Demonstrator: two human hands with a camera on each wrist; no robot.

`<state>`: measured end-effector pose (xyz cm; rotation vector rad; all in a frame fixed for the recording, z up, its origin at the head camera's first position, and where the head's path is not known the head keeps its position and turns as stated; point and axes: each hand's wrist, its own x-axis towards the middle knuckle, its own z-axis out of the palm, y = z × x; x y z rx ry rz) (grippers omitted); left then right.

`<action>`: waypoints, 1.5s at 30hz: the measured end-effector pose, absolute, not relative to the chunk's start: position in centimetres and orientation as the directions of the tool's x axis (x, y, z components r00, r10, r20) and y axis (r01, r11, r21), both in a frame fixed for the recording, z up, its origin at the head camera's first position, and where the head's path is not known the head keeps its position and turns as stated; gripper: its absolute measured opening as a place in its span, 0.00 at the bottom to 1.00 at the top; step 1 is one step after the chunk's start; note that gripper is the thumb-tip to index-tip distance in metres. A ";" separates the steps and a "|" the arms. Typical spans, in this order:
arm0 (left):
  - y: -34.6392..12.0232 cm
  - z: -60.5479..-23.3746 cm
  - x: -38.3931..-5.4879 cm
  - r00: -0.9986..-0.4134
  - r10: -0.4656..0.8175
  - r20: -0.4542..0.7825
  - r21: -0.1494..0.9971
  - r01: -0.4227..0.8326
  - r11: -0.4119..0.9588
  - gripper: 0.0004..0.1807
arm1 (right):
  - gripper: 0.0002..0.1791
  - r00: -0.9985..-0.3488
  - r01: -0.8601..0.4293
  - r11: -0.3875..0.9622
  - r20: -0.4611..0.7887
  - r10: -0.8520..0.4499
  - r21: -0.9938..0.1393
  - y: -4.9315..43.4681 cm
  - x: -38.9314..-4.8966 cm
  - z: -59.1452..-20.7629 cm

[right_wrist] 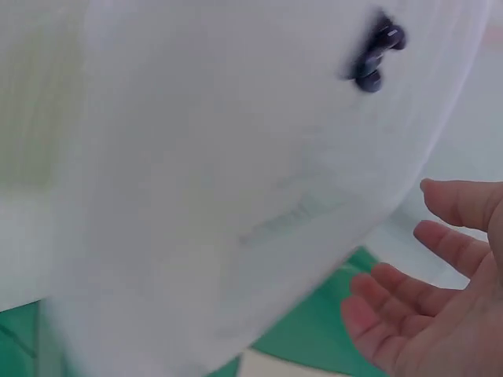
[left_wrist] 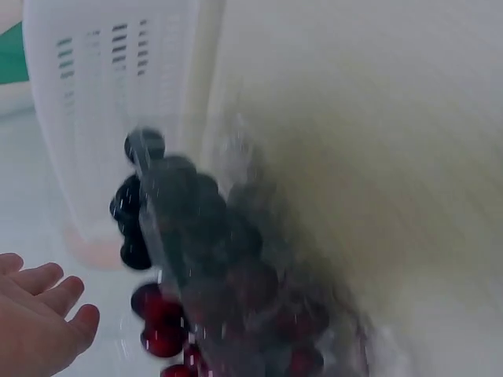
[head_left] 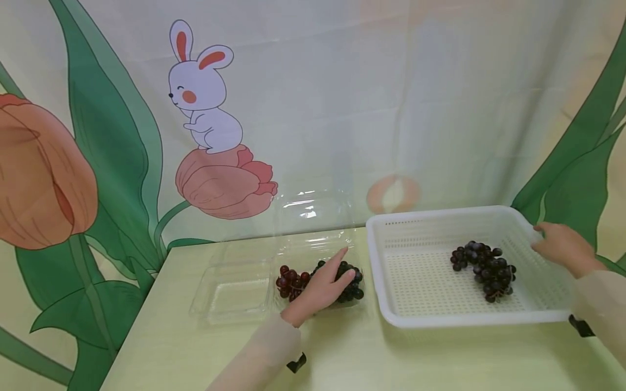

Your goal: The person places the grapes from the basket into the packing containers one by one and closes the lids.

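Observation:
My left hand (head_left: 323, 285) hovers above a clear plastic clamshell box (head_left: 313, 214) whose lid stands raised. Its fingers are straight and hold nothing. Inside the box lie red grapes (head_left: 288, 282) on the left and dark grapes (head_left: 356, 282) on the right, partly hidden by that hand. In the left wrist view the fingers (left_wrist: 59, 294) are apart from the grapes. At the right rim of a white plastic basket (head_left: 377, 266) is my right hand (head_left: 562, 247). The right wrist view shows its fingers loosely bent and apart from the rim. A dark grape bunch (head_left: 494, 271) lies in the basket.
Left of the filled box stands another clear plastic box (head_left: 235, 296), with no fruit seen in it. Both boxes and the basket stand on a pale green table (head_left: 342, 358). Behind it hangs a printed cloth (head_left: 318, 108) with a rabbit and tulips.

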<state>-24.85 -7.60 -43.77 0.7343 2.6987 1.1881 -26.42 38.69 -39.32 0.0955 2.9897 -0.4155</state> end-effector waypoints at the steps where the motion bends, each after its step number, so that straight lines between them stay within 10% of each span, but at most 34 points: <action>1: -8.2 -43.6 -24.9 -0.883 0.454 0.118 0.721 0.390 0.572 0.32 | 0.31 -0.992 0.062 0.958 -0.123 0.028 -0.279 38.3 -26.5 -39.1; 12: -12.9 -44.1 -25.8 -0.947 0.224 0.229 0.708 0.320 0.629 0.28 | 0.30 -0.988 -0.077 0.916 -0.096 -0.125 -0.393 32.6 -27.5 -37.9; 30: -14.0 -46.4 -26.4 -0.979 0.201 0.028 0.603 0.177 0.778 0.30 | 0.29 -0.957 -0.220 0.848 -0.060 -0.283 -0.483 24.4 -27.5 -38.3; 45: -15.7 -45.4 -27.6 -0.991 0.126 0.053 0.741 0.123 0.660 0.28 | 0.27 -0.925 -0.303 0.772 -0.021 -0.378 -0.559 20.2 -27.6 -37.9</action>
